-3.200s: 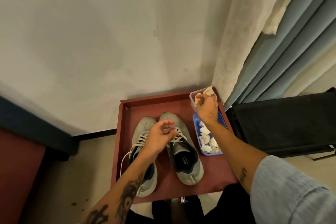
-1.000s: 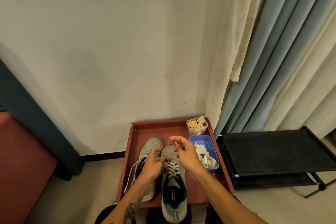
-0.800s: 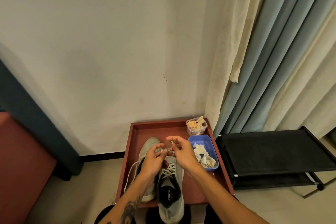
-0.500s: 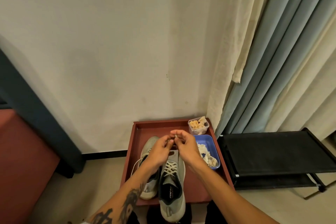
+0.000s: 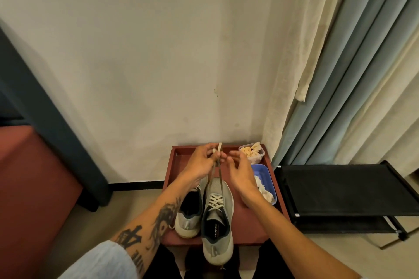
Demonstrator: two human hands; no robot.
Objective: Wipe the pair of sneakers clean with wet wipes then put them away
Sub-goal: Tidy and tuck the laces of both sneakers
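Note:
Two grey sneakers lie on a red tray table (image 5: 254, 229). The right sneaker (image 5: 217, 222) hangs its heel over the tray's near edge. The left sneaker (image 5: 189, 215) lies beside it, partly under my left forearm. My left hand (image 5: 201, 161) pinches the right sneaker's laces (image 5: 215, 172) and holds them taut above the toe. Just to the right of the laces, my right hand (image 5: 240, 172) has its fingers spread and holds nothing. A blue tub (image 5: 267, 181) holds white wipes. Behind it, a clear tub (image 5: 252, 154) holds yellowish wipes.
A black two-tier shoe rack (image 5: 340, 190) stands on the floor right of the tray. Curtains (image 5: 340, 75) hang behind it. The wall is directly behind the tray. A red-brown piece of furniture (image 5: 29, 188) stands at the left.
Both hands rose from the right sneaker's tongue, drawing the laces up. My right hand has let go and spread, while the left keeps the laces. The sneaker slid toward me earlier.

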